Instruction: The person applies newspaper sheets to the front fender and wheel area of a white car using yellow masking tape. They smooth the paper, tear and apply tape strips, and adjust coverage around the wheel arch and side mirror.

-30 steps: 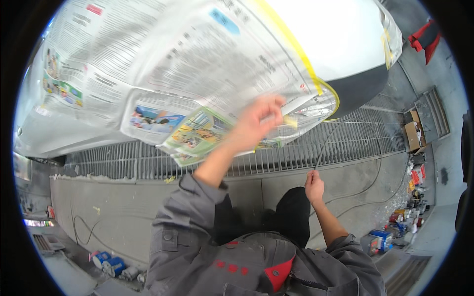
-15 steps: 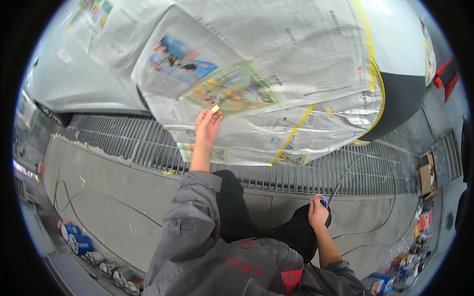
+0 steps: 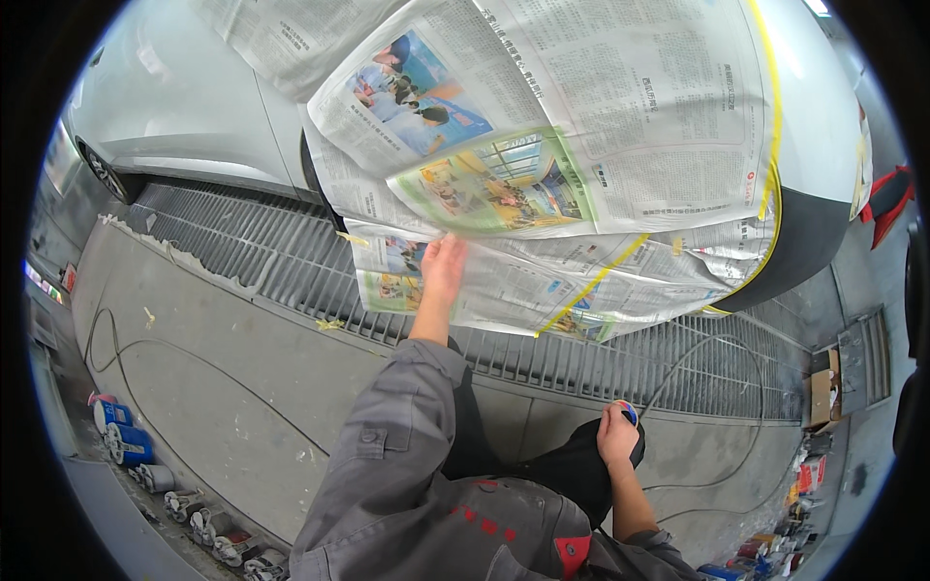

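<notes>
Sheets of newspaper [image 3: 668,126] cover part of a white car's body, with yellow tape [image 3: 593,286] running across the lower sheets and along the right edge. My left hand [image 3: 444,269] touches the loose lower edge of the upper sheet. Its fingers are held together, their tips against or just beneath the paper; what they hold, if anything, is hidden. A short yellow tape strip [image 3: 352,238] sits at the newspaper's left edge. At my right knee, my right hand [image 3: 617,436] is closed round a tape roll [image 3: 629,413], whose blue, red and yellow rim shows.
Below the car runs a metal floor grating [image 3: 223,237]. A dark hose [image 3: 218,378] lies across the concrete on the left, and another loops on the right. Several cans [image 3: 129,443] line the lower left edge. A cardboard box [image 3: 823,392] stands at the right.
The view has shifted, so the car and paper sit lower and farther right. The yellow tape piece between my left fingers no longer shows there. My right hand keeps the tape roll.
</notes>
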